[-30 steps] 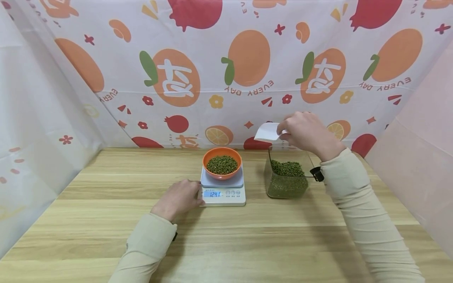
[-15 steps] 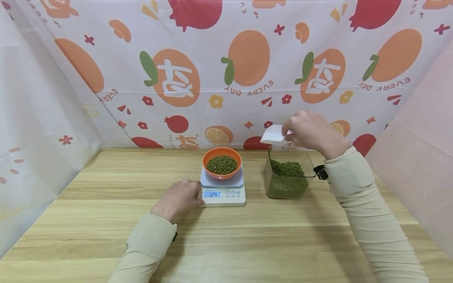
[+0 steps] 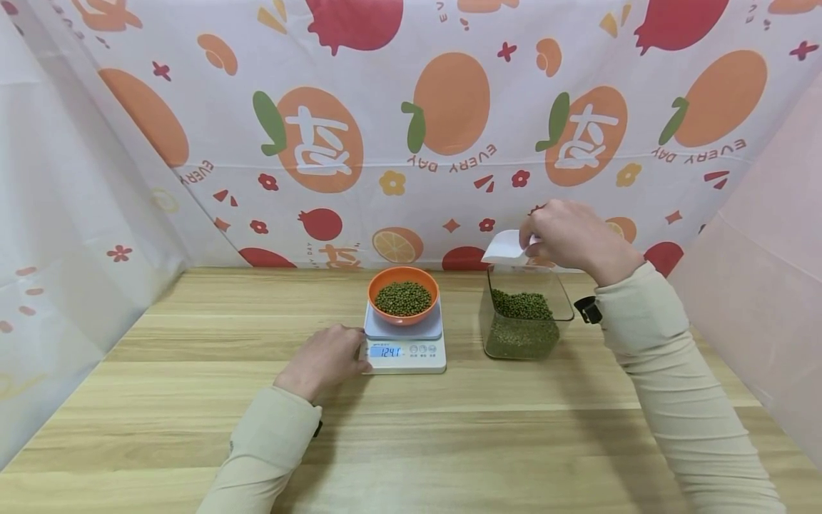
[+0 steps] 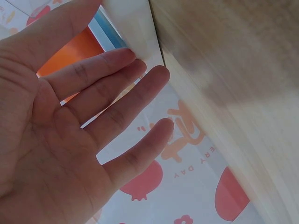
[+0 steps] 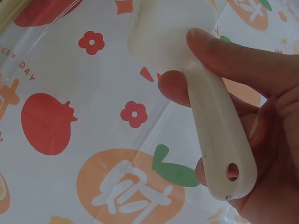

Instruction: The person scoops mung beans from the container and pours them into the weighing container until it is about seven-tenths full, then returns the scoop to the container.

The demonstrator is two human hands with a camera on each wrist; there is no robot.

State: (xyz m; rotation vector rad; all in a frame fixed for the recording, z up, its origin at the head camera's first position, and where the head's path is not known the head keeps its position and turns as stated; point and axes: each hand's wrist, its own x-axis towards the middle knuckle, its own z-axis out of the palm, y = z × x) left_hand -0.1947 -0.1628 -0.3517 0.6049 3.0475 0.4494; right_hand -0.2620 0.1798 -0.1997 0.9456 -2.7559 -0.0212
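With thumb and curled fingers, my right hand [image 3: 578,239] grips the handle of a white scoop [image 3: 504,247]. The right wrist view shows the scoop's handle [image 5: 217,121], with a hole near its end. Below the scoop, a clear square container [image 3: 528,319] holds green mung beans [image 3: 521,305]. More mung beans [image 3: 403,298] fill part of an orange bowl [image 3: 398,320] on a white kitchen scale [image 3: 411,365], whose display reads about 124.1. At the scale's left side rests my left hand [image 3: 323,363]; its fingers [image 4: 119,114] look extended and relaxed in the left wrist view.
A wooden table [image 3: 449,450] carries everything. Behind it hangs a fruit-printed curtain [image 3: 398,193], close to the scoop. Plain pale sheets flank the table at the left [image 3: 77,214] and right [image 3: 764,250].
My right hand has drifted right and slightly down with the scoop, now nearer the container's back rim. My left hand, the bowl and the scale reading stay the same.
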